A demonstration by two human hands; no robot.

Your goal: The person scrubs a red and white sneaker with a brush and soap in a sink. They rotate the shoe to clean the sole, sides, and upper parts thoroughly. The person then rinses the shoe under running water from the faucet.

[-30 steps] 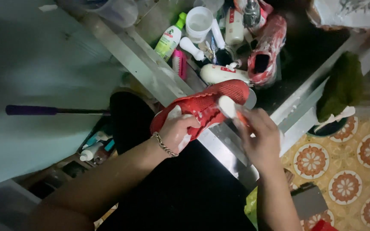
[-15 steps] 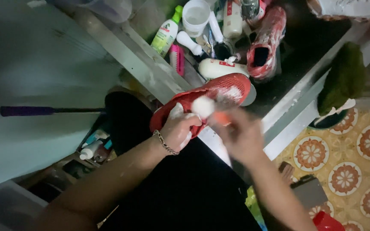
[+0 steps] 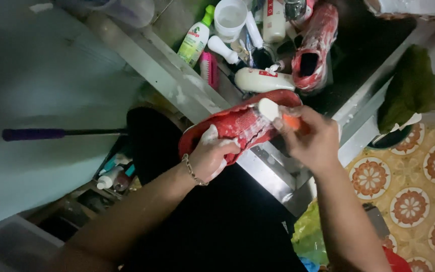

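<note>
A red sneaker (image 3: 240, 126) covered in white soap foam is held over the metal edge of a sink. My left hand (image 3: 210, 158) grips it at the heel end. My right hand (image 3: 310, 141) holds a brush (image 3: 273, 111) with a white head and orange handle, its head pressed on the sneaker's side near the toe. A second red sneaker (image 3: 313, 48) stands in the dark sink beyond, foamy too.
In the sink lie a white bottle (image 3: 263, 79), a green-capped bottle (image 3: 196, 38), a pink brush (image 3: 209, 69), a white cup (image 3: 230, 17). A purple-handled tool (image 3: 36, 134) sticks out left. Patterned floor tiles (image 3: 419, 186) and a green cloth (image 3: 409, 85) at right.
My right hand has moved the brush back and forth along the sneaker, from the toe toward the middle and back to the toe. The left hand keeps its hold.
</note>
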